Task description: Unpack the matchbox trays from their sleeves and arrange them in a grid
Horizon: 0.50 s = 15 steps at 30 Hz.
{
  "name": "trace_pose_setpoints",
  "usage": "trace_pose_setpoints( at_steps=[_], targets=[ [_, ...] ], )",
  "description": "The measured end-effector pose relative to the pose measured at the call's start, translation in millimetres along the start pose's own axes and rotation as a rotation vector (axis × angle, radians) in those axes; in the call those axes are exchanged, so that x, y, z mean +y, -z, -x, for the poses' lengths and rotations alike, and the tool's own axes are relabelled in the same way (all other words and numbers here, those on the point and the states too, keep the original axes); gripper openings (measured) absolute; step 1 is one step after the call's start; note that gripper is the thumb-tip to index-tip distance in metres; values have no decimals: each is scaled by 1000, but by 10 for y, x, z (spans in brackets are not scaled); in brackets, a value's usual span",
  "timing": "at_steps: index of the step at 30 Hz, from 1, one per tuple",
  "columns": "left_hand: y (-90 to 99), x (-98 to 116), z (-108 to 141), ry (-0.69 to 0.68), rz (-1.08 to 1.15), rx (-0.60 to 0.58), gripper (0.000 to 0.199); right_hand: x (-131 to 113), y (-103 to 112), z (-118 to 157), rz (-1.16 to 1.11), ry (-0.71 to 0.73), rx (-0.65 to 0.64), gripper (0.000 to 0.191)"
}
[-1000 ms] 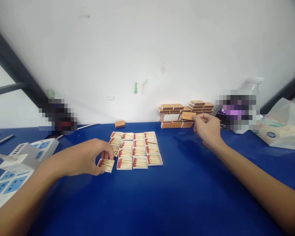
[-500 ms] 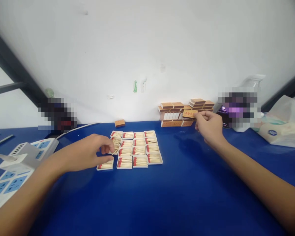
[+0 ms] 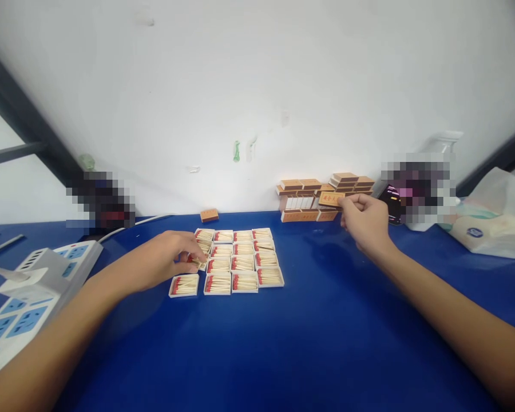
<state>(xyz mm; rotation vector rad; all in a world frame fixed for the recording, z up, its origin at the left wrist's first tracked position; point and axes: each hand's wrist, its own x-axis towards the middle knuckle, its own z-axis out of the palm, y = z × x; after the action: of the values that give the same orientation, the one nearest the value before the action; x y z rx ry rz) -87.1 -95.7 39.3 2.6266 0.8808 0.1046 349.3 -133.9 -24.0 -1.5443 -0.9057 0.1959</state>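
Observation:
My left hand [image 3: 163,260] has its thumb and fingers closed round the left end of a match-filled tray [image 3: 202,265], partly hidden by the fingers. In front of that hand lies another tray [image 3: 184,285] of red-tipped matches, slightly apart from the others. Several more trays of matches [image 3: 244,262] stand in close rows to its right. My right hand [image 3: 367,220] pinches an orange matchbox [image 3: 331,198] with printed characters on top. That box is held before a stack of matchboxes [image 3: 301,215] by the wall, with some white ends facing out.
A lone matchbox [image 3: 209,215] lies near the wall. At the left, a power strip [image 3: 75,254] holds a white plug. A tissue pack [image 3: 489,232] lies at the right on the blue table [image 3: 266,355]. Dark frame bars slant at both sides.
My left hand has moved slightly away from me, and its fingers have come down onto a match tray. The front-left tray is now uncovered. My right hand stays with its matchbox.

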Motion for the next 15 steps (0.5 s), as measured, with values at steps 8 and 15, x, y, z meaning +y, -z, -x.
trace_pose_setpoints(
  at_steps=[8, 15],
  targets=[
    [-19, 3, -20, 30, 33, -19, 16, -8, -7, 11, 5, -1, 3, 18],
    [-51, -24, -34, 16, 55, -3, 16, 16, -2, 1, 9, 12, -7, 17]
  ],
)
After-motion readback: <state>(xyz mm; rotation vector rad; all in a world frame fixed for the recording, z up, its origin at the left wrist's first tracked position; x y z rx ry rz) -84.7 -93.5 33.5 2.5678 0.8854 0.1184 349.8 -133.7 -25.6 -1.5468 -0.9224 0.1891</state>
